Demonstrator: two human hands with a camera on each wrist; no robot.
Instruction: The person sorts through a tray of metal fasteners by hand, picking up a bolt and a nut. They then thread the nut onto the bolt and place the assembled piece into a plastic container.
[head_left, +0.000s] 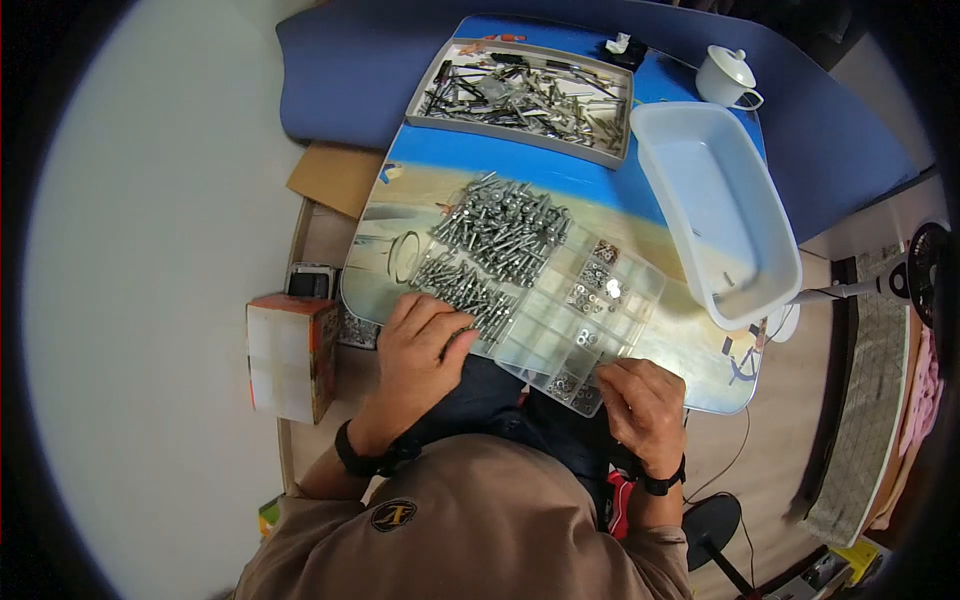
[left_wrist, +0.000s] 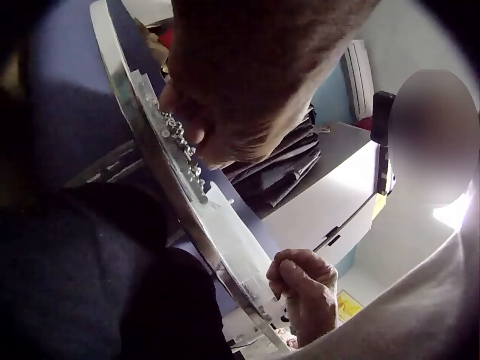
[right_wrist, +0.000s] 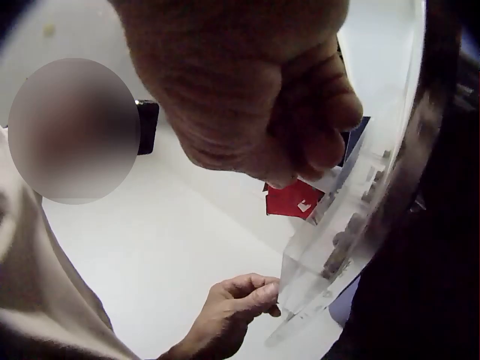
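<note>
My left hand [head_left: 425,340] lies over the near edge of a pile of metal bolts [head_left: 465,290], fingers bent, thumb close to the forefinger. Whether a bolt sits between them I cannot tell. A second, larger heap of bolts [head_left: 510,225] lies just beyond. To the right is a clear plastic compartment box [head_left: 530,335], some compartments holding small nuts [head_left: 587,338] and washers. At its near right corner my right hand [head_left: 645,405] has curled fingers with the tips together. In the left wrist view a tiny dark piece [left_wrist: 278,296] pokes out below those fingertips.
A shallow cardboard tray [head_left: 515,137] of mixed metal parts stands at the back. On the right is a pale plastic tub [head_left: 715,200] with a couple of small pieces inside. Behind it stands a lidded white cup [head_left: 727,76]. The rounded table edge [head_left: 715,412] is near my lap.
</note>
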